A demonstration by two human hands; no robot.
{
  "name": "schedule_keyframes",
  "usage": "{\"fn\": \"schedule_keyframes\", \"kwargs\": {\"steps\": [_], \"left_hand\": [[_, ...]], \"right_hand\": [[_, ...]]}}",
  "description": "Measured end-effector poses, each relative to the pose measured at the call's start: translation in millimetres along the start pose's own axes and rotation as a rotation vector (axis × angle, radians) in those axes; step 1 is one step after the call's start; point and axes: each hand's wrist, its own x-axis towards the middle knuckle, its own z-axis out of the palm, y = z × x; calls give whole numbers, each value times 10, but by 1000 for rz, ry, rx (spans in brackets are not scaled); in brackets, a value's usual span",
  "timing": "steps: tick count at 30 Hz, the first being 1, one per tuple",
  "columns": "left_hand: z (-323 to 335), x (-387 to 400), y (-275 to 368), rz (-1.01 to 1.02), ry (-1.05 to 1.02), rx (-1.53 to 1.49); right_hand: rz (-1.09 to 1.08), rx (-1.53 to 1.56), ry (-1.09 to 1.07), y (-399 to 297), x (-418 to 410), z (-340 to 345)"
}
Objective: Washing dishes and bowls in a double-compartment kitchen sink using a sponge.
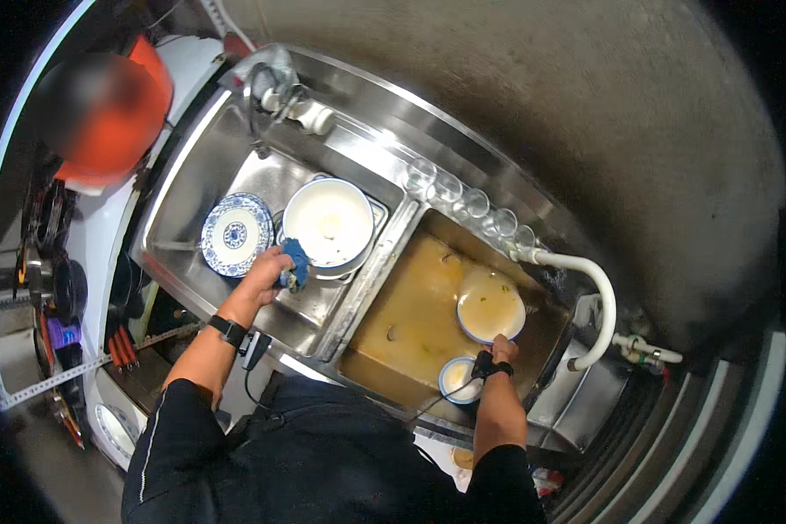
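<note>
My left hand (266,272) is closed on a blue cloth or scrubbing pad (294,264) over the left sink basin. Just beyond it sits a large white bowl with a blue rim (328,223), and to its left lies a blue-and-white patterned plate (237,234). My right hand (503,352) grips the near rim of a white bowl (490,307) in the right basin, which holds cloudy yellowish water (409,308). A smaller blue-rimmed bowl (459,380) rests beside my right wrist.
Several clear glasses (475,204) line the sink's back ledge. A white curved pipe (602,288) arches over the right end. The metal divider (373,281) separates the basins. A person in orange (114,121), head blurred, is at the upper left.
</note>
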Motion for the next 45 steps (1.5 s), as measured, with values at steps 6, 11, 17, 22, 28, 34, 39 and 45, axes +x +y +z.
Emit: {"fn": "schedule_keyframes", "kwargs": {"steps": [6,11,17,22,28,34,39,45], "left_hand": [[-164,-281,-79,-41,-187,-415],[26,-347,106,-2,-481,-356],[757,-505,300,138,-683,167],[1963,-718,53,843,-854,1170],[2376,-562,-789,1399,-701,1345],[1767,-644,-19,2106,-818,1194],[1676,-1077,665,2298,-886,1173],[1992,-1472,305,1920,-572,1292]], "right_hand": [[-692,-924,147,-558,-772,-304],[-935,-1158,191,-774,-1156,-446],[-1174,-882,412,-900,-1777,-767],[-985,-258,293,-792,-2038,-642],[-1130,243,78,-683,-2508,-284],[-1139,298,33,-659,-2404,-565],[-1335,139,193,-1021,-3537,-1030],[-996,254,-402,-1181,-3611,-993]]}}
